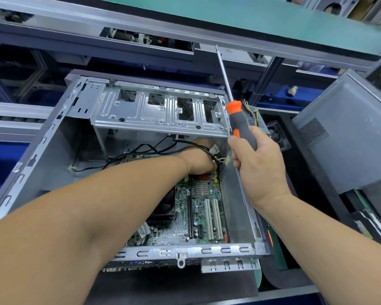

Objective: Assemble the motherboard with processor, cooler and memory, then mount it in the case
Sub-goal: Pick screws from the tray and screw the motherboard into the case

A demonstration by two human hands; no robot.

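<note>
The open metal case (42, 150) lies on the workbench (174, 287), its left wall running from the near left corner up toward the far left. Across its far end sits a silver drive cage (158, 111), stamped with ribs and punched with square cut-outs. The left forearm crosses the case from the near left edge toward the far right corner, and the left hand (198, 159) reaches under the near edge of the drive cage among black cables (154, 150); its fingers are hidden there, so I cannot tell whether they grip anything. Under the arm, the green motherboard (185, 216) lies flat on the case floor, filling the near right part. A black cooler (163, 208) sits on the board beside the forearm, mostly covered by it. To its right are a small finned silver heatsink (201, 189) and two white expansion slots (212, 219) running toward the near edge. The near rim of the case shows a row of slotted tabs.

Above the right wall of the case, the right hand (257, 166) wraps around the grey and orange handle of a screwdriver (238, 122), held upright with the long steel shaft pointing up and away, clear of the board. At the right edge of the workbench a grey side panel (348, 133) with a perforated vent patch leans at a tilt.
</note>
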